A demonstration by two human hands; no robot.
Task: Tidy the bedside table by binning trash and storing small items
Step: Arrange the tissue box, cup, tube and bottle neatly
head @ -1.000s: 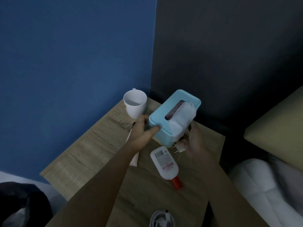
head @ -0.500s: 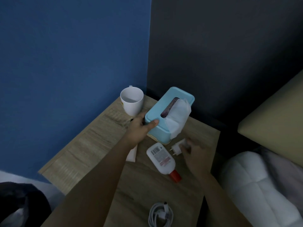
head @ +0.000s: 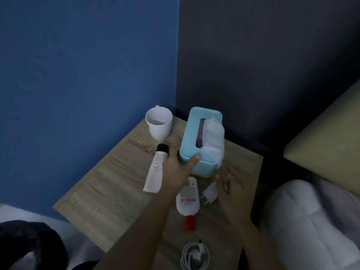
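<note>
A light blue tissue box (head: 191, 141) with a white tissue sticking out stands at the back of the wooden bedside table (head: 101, 191). My left hand (head: 178, 170) grips its near left corner, thumb on the lid. My right hand (head: 229, 190) hovers open just right of a white plug adapter (head: 209, 194) lying on the table. A white bottle with a red cap (head: 188, 203) lies between my forearms. A white tube with a black cap (head: 156, 168) lies left of my left hand. A coiled white cable (head: 194, 255) sits near the front edge.
A white mug (head: 159, 122) stands in the back left corner beside the blue wall. A bed with a white pillow (head: 311, 221) lies to the right. A dark object (head: 29, 244) sits on the floor at lower left.
The tissue box went from lifted and tilted to standing flat on the table. My right hand let go of the plug adapter, which now lies on the table, and opened.
</note>
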